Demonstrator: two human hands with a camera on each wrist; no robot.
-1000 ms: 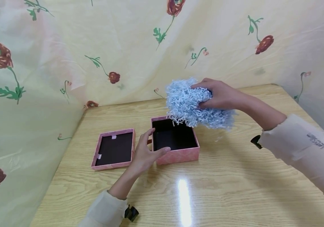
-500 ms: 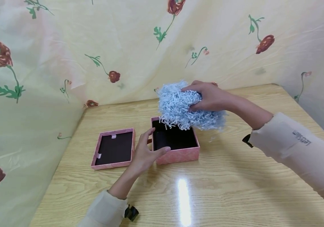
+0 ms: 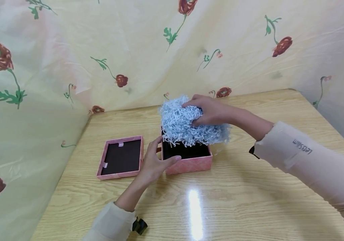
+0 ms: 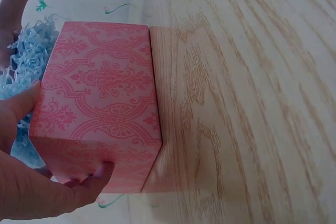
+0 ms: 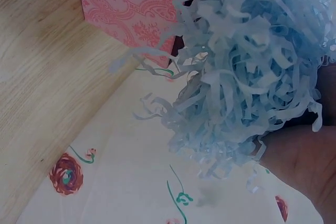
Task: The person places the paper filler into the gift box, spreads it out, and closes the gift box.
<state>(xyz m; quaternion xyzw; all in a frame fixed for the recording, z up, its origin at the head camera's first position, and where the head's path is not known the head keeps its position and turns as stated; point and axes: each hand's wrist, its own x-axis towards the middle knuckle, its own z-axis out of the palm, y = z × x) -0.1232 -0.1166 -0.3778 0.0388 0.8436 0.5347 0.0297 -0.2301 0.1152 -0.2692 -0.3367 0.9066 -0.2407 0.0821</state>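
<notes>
The right grip point(image 3: 211, 112) curls round the blue paper bits point(image 3: 176, 122), which seem not down in the pink box point(image 3: 188, 166) below yet. The left grip point(image 3: 153, 164), spread wide, holds the box's corner. Left of it, the lid point(image 3: 122, 157) is already off.

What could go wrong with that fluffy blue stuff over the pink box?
The blue paper shreds reach past the right side of the pink box, so some might spill onto the table.

Loose strands dangle from the bundle and could drop outside.

The left hand holds only one near corner, so a hard push by the right hand might shift the box.
</notes>
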